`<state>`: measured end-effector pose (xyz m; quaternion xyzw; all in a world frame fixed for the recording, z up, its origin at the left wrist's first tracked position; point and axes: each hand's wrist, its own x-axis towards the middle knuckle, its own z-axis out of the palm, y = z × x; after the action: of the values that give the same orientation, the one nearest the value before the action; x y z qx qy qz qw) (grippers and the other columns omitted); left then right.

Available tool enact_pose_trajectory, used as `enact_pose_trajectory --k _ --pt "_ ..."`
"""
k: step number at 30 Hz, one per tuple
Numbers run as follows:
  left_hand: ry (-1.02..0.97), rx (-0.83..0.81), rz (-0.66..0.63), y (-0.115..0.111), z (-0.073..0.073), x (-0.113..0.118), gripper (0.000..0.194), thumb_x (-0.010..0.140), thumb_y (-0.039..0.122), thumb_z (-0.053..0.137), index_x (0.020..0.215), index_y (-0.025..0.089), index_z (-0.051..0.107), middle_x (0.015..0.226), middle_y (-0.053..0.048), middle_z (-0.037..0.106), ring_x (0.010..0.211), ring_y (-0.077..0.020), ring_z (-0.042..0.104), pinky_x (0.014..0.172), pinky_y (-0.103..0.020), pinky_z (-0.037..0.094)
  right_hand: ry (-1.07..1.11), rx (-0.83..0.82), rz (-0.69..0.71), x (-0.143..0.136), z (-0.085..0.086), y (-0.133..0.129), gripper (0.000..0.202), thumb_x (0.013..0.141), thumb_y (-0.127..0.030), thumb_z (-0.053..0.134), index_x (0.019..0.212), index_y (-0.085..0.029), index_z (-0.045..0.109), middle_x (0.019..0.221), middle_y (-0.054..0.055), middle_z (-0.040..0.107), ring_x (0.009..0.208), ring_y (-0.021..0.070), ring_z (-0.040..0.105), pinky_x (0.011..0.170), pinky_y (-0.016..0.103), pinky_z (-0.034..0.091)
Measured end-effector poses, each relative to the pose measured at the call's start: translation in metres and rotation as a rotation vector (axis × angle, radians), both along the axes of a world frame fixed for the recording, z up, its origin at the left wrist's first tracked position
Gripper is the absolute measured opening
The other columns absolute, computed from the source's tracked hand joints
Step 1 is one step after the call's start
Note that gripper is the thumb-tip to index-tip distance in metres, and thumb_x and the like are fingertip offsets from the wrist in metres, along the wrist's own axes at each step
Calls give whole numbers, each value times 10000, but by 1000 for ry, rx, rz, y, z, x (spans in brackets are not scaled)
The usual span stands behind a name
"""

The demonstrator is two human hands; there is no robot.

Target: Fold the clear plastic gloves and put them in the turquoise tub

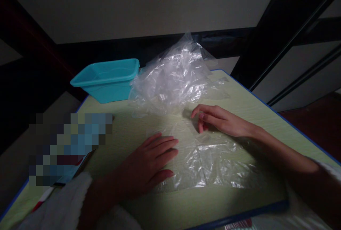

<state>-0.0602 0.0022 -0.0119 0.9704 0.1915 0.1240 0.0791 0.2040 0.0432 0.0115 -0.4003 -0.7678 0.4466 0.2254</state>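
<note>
A clear plastic bag [202, 166] lies flattened on the table in front of me. My left hand [154, 160] rests flat over its left end, palm down with the fingers spread. At the bag's upper edge is my right hand [215, 118], its fingers bent and somewhat apart, with no object visible between them. Beyond both hands, a loose heap of crumpled clear plastic bags [173, 77] covers the far middle of the table. A turquoise plastic basin [109, 80] stands to the left of the heap and close against it.
The pale table [122, 123] has a blue edge. On its left side lies a flat item [77, 144], mostly blurred out by pixels. Dark-framed panels [149, 9] rise behind the table. Something with red print [238, 224] shows below the near edge.
</note>
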Motion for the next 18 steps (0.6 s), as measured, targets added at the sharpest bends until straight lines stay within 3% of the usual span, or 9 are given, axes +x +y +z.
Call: enact_pose_trajectory --k 4,7,12,18 --pt "3 -6 -1 1 1 0 440 973 377 227 1156 98 515 1278 -165 532 1231 -236 434 1042 -469 307 7 -118 58 0 0 -2 189 919 -247 330 934 -143 487 536 -19 568 457 91 479 479 224 409" --pt "-3 -9 -3 1 1 0 444 972 377 226 1153 97 519 1272 -166 536 1226 -237 440 1045 -467 304 9 -100 15 0 -3 -1 149 896 -224 366 912 -145 492 548 -25 555 456 86 485 467 219 410" --pt "3 -7 -8 0 1 0 443 970 374 232 1168 90 509 1267 -171 538 1215 -246 450 1039 -474 306 -11 50 -94 0 -4 1 136 883 -205 393 927 -143 505 759 42 622 607 111 546 544 240 436" --pt "-14 -23 -11 -1 0 1 419 964 371 274 1210 106 486 1257 -153 545 1219 -230 443 1069 -458 265 -286 354 33 0 5 -5 234 897 -204 363 991 -148 570 912 79 636 814 177 582 732 315 436"
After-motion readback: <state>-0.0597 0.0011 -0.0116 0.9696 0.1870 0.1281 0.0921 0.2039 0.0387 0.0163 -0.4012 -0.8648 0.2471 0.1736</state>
